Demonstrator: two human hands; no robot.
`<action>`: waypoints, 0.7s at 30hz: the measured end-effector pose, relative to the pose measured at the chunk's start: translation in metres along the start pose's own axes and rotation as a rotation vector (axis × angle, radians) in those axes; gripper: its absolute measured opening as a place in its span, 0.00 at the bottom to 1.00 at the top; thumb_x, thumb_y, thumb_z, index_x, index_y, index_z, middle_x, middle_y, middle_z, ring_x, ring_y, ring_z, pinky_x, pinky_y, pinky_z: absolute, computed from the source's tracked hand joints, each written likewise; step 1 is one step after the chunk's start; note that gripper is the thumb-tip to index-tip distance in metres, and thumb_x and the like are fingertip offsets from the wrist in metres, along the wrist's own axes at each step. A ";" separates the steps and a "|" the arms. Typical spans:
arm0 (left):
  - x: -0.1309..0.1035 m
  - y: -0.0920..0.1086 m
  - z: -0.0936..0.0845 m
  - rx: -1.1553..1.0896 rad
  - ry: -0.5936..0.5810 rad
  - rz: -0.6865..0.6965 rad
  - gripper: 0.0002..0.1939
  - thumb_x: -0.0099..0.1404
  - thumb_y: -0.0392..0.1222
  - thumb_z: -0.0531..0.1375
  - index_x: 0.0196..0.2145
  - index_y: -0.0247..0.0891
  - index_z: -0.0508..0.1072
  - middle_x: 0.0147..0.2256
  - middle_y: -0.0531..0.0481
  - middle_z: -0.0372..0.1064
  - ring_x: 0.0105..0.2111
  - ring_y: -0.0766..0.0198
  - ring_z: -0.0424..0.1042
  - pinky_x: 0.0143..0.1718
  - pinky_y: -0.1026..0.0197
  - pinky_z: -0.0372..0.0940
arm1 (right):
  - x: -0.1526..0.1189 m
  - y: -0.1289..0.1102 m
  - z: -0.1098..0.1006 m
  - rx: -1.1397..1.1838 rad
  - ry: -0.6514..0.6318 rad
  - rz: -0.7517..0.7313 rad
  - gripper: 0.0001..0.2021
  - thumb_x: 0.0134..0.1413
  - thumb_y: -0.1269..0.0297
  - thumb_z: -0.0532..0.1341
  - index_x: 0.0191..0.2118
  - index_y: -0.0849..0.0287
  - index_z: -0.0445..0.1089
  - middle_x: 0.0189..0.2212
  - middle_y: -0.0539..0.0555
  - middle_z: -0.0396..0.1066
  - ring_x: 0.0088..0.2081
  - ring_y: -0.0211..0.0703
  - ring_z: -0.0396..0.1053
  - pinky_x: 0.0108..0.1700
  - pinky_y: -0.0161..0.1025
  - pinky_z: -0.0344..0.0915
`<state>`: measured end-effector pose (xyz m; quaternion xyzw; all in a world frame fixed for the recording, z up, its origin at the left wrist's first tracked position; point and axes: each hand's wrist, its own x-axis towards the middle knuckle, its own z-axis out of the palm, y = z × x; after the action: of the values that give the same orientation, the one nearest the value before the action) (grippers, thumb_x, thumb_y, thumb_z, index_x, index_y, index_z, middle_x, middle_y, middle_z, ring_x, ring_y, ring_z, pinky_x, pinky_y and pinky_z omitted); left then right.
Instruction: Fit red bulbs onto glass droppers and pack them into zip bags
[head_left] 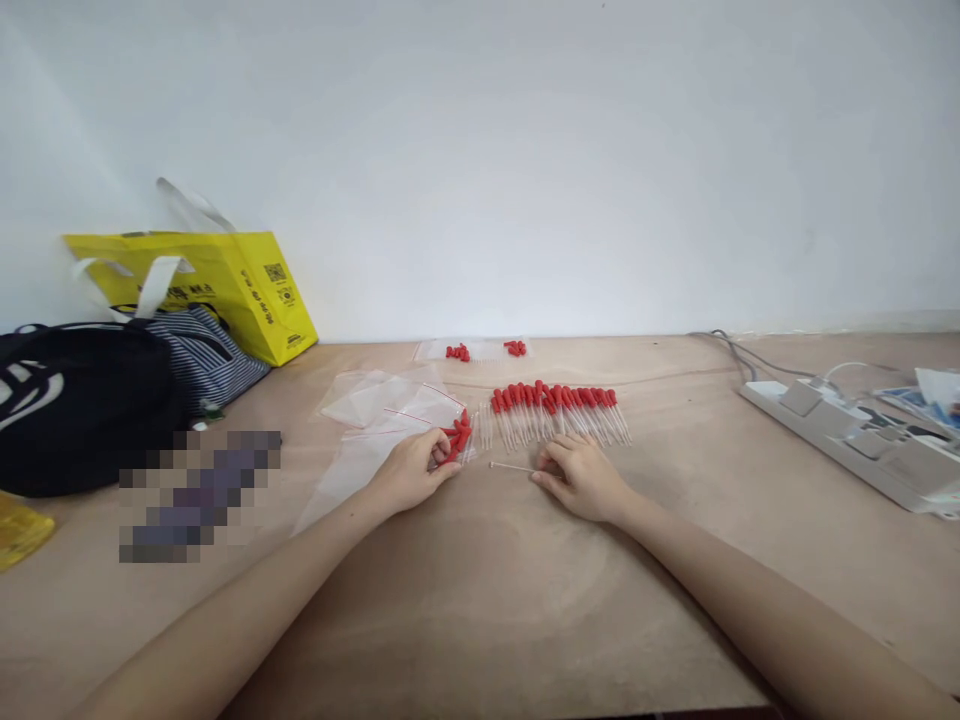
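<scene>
My left hand (415, 468) is at the left, its fingers curled in a pinch on a red rubber bulb (447, 459). Right beside those fingertips lies a small pile of red rubber bulbs (461, 432), on clear zip bags. A thin, clear dropper tube (512, 467) without a bulb points leftward from my right hand (579, 475), which is closed on its other end. Just beyond my right hand is a row of droppers (555, 398) with red bulbs fitted, tips toward me. A few bare tubes (485, 428) lie at the row's left end.
Flat clear zip bags (360, 440) spread left of the pile. Another bag with red bulbs (480, 349) lies by the wall. A white power strip (847, 440) with plugs is at right. A yellow bag (259, 300), striped pouch (206, 355) and black bag (90, 410) stand left.
</scene>
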<state>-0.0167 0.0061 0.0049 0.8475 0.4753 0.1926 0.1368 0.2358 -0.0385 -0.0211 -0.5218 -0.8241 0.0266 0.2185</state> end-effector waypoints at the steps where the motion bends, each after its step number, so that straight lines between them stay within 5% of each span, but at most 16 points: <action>1: -0.002 0.001 -0.001 -0.016 -0.003 -0.009 0.08 0.54 0.43 0.55 0.31 0.38 0.62 0.27 0.53 0.66 0.28 0.63 0.66 0.29 0.63 0.59 | 0.002 -0.001 0.001 0.028 0.007 0.028 0.10 0.50 0.58 0.55 0.30 0.59 0.64 0.29 0.52 0.66 0.34 0.40 0.61 0.35 0.38 0.49; 9: -0.012 0.018 0.000 -0.085 0.077 0.159 0.11 0.62 0.39 0.47 0.39 0.37 0.66 0.35 0.47 0.65 0.35 0.62 0.65 0.36 0.60 0.61 | 0.015 -0.013 0.014 0.083 -0.002 0.234 0.11 0.48 0.55 0.57 0.26 0.57 0.66 0.28 0.50 0.66 0.35 0.41 0.61 0.36 0.39 0.47; 21: -0.007 0.029 0.037 -0.288 0.137 0.141 0.05 0.59 0.39 0.53 0.32 0.37 0.68 0.31 0.51 0.68 0.32 0.64 0.66 0.34 0.61 0.61 | 0.006 -0.015 0.018 0.294 0.177 0.153 0.07 0.56 0.66 0.49 0.32 0.60 0.61 0.28 0.50 0.69 0.27 0.35 0.63 0.41 0.40 0.48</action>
<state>0.0184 -0.0163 -0.0174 0.8354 0.3903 0.3250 0.2103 0.2143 -0.0366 -0.0315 -0.5458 -0.7469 0.1173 0.3612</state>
